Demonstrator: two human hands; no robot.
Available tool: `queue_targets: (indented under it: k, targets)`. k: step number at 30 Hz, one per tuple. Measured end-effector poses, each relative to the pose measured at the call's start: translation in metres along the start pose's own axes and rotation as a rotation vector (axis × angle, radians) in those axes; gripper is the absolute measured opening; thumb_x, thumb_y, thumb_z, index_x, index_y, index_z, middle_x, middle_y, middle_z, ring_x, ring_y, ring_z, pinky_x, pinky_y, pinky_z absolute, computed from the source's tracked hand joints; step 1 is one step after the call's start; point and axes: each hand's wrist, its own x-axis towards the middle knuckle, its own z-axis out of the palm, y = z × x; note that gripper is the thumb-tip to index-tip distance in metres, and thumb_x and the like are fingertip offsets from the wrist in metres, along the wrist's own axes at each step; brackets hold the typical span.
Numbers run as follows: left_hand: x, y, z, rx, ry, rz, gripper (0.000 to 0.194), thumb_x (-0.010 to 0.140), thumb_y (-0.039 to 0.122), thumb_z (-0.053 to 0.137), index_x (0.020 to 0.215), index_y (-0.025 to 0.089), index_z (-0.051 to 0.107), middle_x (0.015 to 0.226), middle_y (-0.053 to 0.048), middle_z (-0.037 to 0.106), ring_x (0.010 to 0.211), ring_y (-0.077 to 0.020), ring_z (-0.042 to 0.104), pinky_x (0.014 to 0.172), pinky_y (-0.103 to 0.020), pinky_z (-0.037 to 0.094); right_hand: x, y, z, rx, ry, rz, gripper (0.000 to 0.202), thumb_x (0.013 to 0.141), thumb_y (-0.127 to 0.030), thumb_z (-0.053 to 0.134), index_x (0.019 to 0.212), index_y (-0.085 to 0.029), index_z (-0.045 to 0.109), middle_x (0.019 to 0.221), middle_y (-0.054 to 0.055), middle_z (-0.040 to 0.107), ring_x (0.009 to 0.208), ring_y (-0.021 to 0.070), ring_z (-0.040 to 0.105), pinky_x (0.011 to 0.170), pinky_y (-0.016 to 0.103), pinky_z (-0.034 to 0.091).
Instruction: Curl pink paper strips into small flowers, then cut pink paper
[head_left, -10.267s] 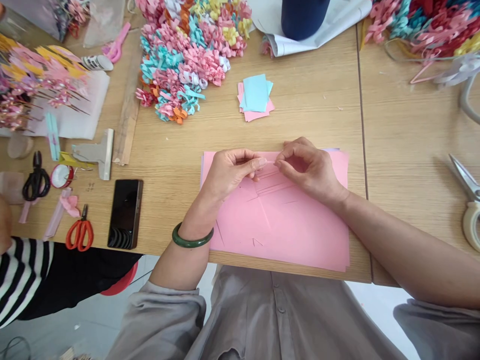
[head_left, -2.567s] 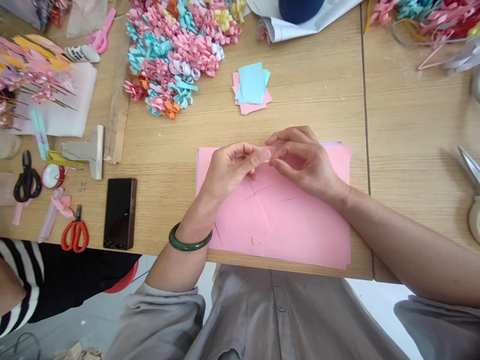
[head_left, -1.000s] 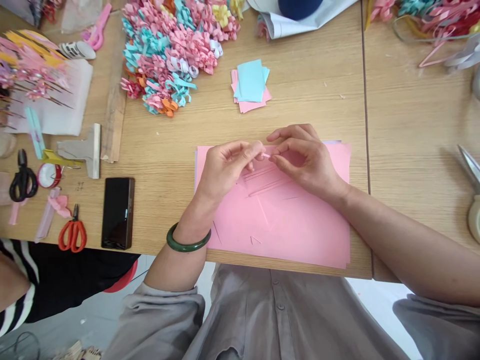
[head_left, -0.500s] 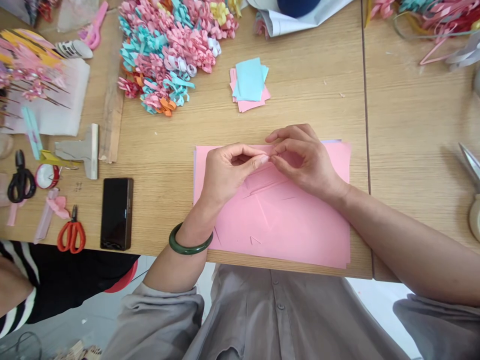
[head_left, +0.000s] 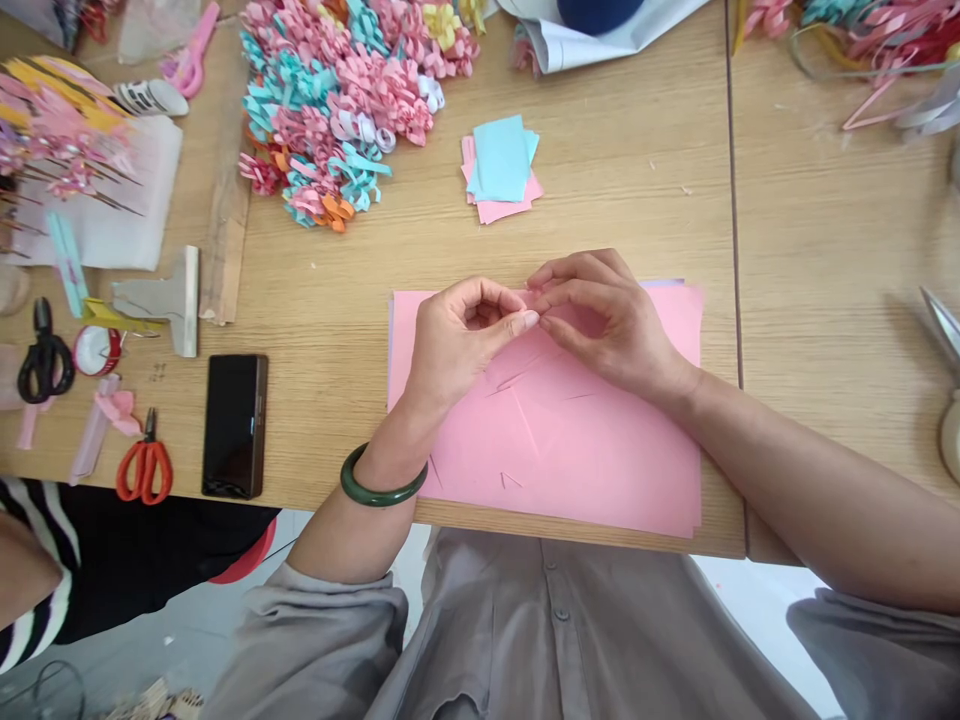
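Note:
Over the upper part of a pink paper sheet, my left hand is closed in a pinch of thumb and forefinger. Against its fingertips are the fingers of my right hand, curled and also drawn together. Whatever lies between the fingertips is too small and too hidden to name. Thin pink paper strips are scattered on the sheet below my hands. More sheets lie under it, one with a pale purple edge. A dark green bangle circles my left wrist.
Small blue and pink paper pieces are stacked beyond my hands. A heap of curled paper flowers is at the back left. To the left are a black phone, red-handled cutters and black scissors. Another person sits at lower left.
The fingertips of both hands have shifted slightly, with the left forefinger bent more. A strip under my hands shows less than before. Nothing else has visibly moved on the table.

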Motion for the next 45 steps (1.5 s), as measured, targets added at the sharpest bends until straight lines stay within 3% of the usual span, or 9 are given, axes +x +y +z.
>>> queue_targets:
  k: [8,15,20,25,29,33,39,45]
  targets:
    - [0.0,0.001,0.002,-0.047,0.0,-0.02,0.014,0.071,0.026,0.082,0.072,0.018,0.07,0.074,0.001,0.071,0.066,-0.0096,0.061,0.064,-0.023,0.05,0.0,0.002,0.002,-0.013,0.012,0.009,0.013,0.089,-0.034,0.066,0.081,-0.024,0.069,0.109,0.005,0.071,0.107,0.0253,0.06,0.097,0.048,0.048]
    - [-0.003,-0.001,0.003,0.064,-0.014,0.005,0.02,0.072,0.036,0.083,0.072,0.02,0.07,0.073,-0.001,0.071,0.064,-0.0116,0.059,0.06,-0.026,0.048,0.0,-0.002,-0.001,0.021,0.017,0.056,0.018,0.09,-0.042,0.064,0.087,-0.026,0.071,0.112,0.005,0.071,0.11,0.0256,0.06,0.1,0.05,0.047]
    - [-0.007,-0.001,0.008,0.123,-0.011,0.056,0.012,0.075,0.029,0.08,0.075,0.02,0.072,0.077,-0.001,0.073,0.067,-0.0114,0.061,0.066,-0.025,0.051,0.001,0.0,-0.001,0.028,0.012,0.061,0.026,0.087,-0.049,0.067,0.079,-0.024,0.069,0.11,0.005,0.071,0.109,0.026,0.06,0.099,0.049,0.048]
    - [-0.006,0.002,0.006,-0.029,-0.109,-0.058,0.009,0.071,0.021,0.079,0.078,0.018,0.074,0.083,-0.003,0.076,0.075,-0.014,0.068,0.073,-0.027,0.056,0.002,0.001,-0.001,0.046,0.025,0.064,0.031,0.086,-0.053,0.067,0.076,-0.024,0.067,0.108,0.006,0.072,0.108,0.0252,0.06,0.098,0.048,0.049]
    - [-0.003,0.006,0.001,-0.122,-0.186,-0.137,0.012,0.074,0.024,0.077,0.085,0.018,0.077,0.086,-0.003,0.076,0.077,-0.014,0.068,0.074,-0.028,0.055,0.002,0.002,-0.001,0.06,0.052,0.08,0.033,0.087,-0.055,0.065,0.077,-0.023,0.067,0.108,0.005,0.072,0.106,0.0241,0.061,0.097,0.047,0.048]
    - [-0.002,0.005,-0.001,-0.119,-0.17,-0.136,0.008,0.079,0.024,0.074,0.084,0.019,0.078,0.074,-0.001,0.072,0.067,-0.0106,0.063,0.07,-0.026,0.052,0.001,0.001,-0.002,0.059,0.05,0.083,0.032,0.089,-0.054,0.063,0.08,-0.024,0.069,0.109,0.004,0.071,0.108,0.0237,0.061,0.098,0.047,0.048]
    - [0.0,0.004,-0.003,-0.086,-0.083,-0.126,0.01,0.077,0.027,0.076,0.081,0.019,0.077,0.073,-0.001,0.072,0.067,-0.011,0.063,0.068,-0.025,0.053,0.0,-0.001,-0.003,0.063,0.017,0.054,0.023,0.091,-0.046,0.062,0.089,-0.026,0.072,0.114,0.004,0.071,0.112,0.0239,0.06,0.101,0.048,0.048]
    - [0.001,0.004,-0.005,-0.086,-0.079,-0.135,0.013,0.074,0.028,0.079,0.082,0.018,0.076,0.08,-0.002,0.075,0.073,-0.0128,0.067,0.071,-0.026,0.056,0.001,0.001,-0.001,0.042,0.012,0.043,0.017,0.088,-0.043,0.067,0.089,-0.027,0.072,0.113,0.004,0.071,0.111,0.0246,0.06,0.1,0.049,0.048]
